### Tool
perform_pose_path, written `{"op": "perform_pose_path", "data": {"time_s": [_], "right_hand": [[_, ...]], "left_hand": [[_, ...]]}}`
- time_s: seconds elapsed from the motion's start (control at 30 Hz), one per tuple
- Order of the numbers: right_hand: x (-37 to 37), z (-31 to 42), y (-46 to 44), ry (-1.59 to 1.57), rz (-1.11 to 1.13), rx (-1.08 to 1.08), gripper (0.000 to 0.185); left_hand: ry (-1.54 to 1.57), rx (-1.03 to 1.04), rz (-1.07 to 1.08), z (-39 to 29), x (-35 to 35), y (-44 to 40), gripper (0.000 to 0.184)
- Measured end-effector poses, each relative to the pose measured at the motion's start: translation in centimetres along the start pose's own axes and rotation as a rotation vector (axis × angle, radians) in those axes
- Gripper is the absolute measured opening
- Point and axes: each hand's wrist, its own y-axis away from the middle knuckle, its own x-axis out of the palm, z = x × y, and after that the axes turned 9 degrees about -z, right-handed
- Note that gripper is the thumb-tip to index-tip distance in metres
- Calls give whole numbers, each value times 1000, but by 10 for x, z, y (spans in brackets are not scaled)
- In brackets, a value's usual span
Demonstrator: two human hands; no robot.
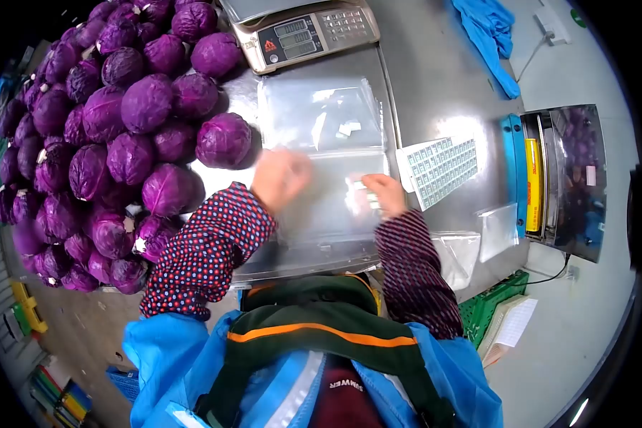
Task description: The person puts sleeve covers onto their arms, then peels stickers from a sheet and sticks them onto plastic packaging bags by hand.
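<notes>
My left hand [282, 177] is smeared by motion above the left side of a stack of clear plastic bags [314, 210], and its fingers cannot be made out. On the right side of the stack, my right hand [385, 194] is closed, pinching small white labels [373, 200] that are partly blurred. Farther up lie more clear bags [292, 114], with a few white labels [348, 129] on them. Just right of my right hand is a sheet of printed labels [444, 170].
A large pile of red cabbages [128, 157] covers the left. A digital scale [307, 36] stands at the back. To the right is a blue-sided device [513, 175] with a yellow strip. Loose clear bags [498, 232] lie near it, and blue cloth [488, 36] lies at the upper right.
</notes>
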Motion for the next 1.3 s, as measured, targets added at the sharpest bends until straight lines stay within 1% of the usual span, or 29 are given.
{"op": "perform_pose_path", "data": {"time_s": [0.03, 0.07, 0.13, 0.17, 0.23, 0.27, 0.33, 0.37, 0.43, 0.5, 0.53, 0.57, 0.63, 0.67, 0.7, 0.73, 0.77, 0.83, 0.87, 0.9, 0.93, 0.97, 1.0, 1.03, 1.1, 1.17, 1.23, 1.27, 1.3], "right_hand": [[7, -23, -20, 131, 37, 1, 31], [8, -19, -19, 282, -25, -143, 35], [8, -8, -11, 573, -171, -429, 43], [0, 4, -2, 446, -173, -266, 48], [-23, 35, 19, 104, -172, -194, 42], [-36, 62, 37, -104, -51, -129, 41], [-53, 83, 62, -456, 140, -85, 34], [-47, 78, 58, -332, 104, -74, 32], [-24, 56, 33, -74, 28, -63, 29], [4, -2, -12, -10, 93, -78, 30], [9, -7, -17, 221, 9, -177, 34], [14, -8, -18, 440, -85, -274, 37], [-1, -4, -16, 660, -148, -642, 39], [-8, 17, 1, 500, -145, -455, 38], [-20, 30, 4, 166, -5, -237, 37], [-26, 66, 32, -106, 40, -158, 34], [-36, 99, 58, -284, 94, -79, 32], [-50, 97, 59, -435, 264, -180, 27], [-44, 94, 54, -316, 307, -183, 27], [-33, 77, 37, -105, 320, -138, 29], [-15, 60, 21, 55, 289, -69, 30], [1, 20, -7, 158, 218, -152, 23], [8, -17, -32, 262, 150, -400, 19], [10, -38, -43, 361, 69, -645, 15], [-6, -2, -21, 844, -74, -890, 12], [-25, 7, -16, 365, -70, -445, 13], [-38, 85, 40, -83, 36, -144, 18], [-49, 94, 45, -81, 167, -138, 21], [-58, 95, 47, -108, 279, -128, 24]], "left_hand": [[-59, 219, 320, 8, 7, 13, 40], [-275, 244, 358, 10, 14, 39, 49], [-286, 176, 460, 34, 20, 53, 37], [-266, 145, 490, 36, 22, 53, 33], [-120, -14, 494, 39, 24, 50, 27], [66, -414, 768, 29, 13, 24, 19], [197, -689, 41, 2, 5, 4, 14], [253, -797, -325, -7, 1, -2, 12], [82, -418, -499, -27, -10, 4, 28], [-74, 113, 383, 2, 3, 33, 35], [-254, 207, 347, 3, 11, 55, 44], [-295, 194, 422, 18, 14, 66, 35], [-250, 69, 597, 23, 16, 53, 29], [-132, 18, 629, 32, 17, 51, 26], [-14, -42, 641, 41, 19, 49, 23], [127, -352, 674, 35, 13, 42, 18], [243, -486, 368, 26, 8, 33, 17], [449, -708, -249, 2, -5, 10, 16], [-9, -429, -559, -18, -15, -2, 15], [24, -525, -471, -21, -15, 9, 23], [-29, -241, -48, -14, -11, 18, 30], [-84, 56, 361, 0, -4, 25, 37], [-207, 154, 422, 8, 8, 47, 45], [-318, 144, 480, 14, 11, 59, 36], [-309, 71, 567, 22, 20, 49, 29], [65, -30, 574, 65, 36, 54, 23], [415, -789, 254, 56, 31, 43, 21], [380, -856, 53, 31, 4, 17, 22], [-145, -254, -453, 0, -13, -1, 18]]}}
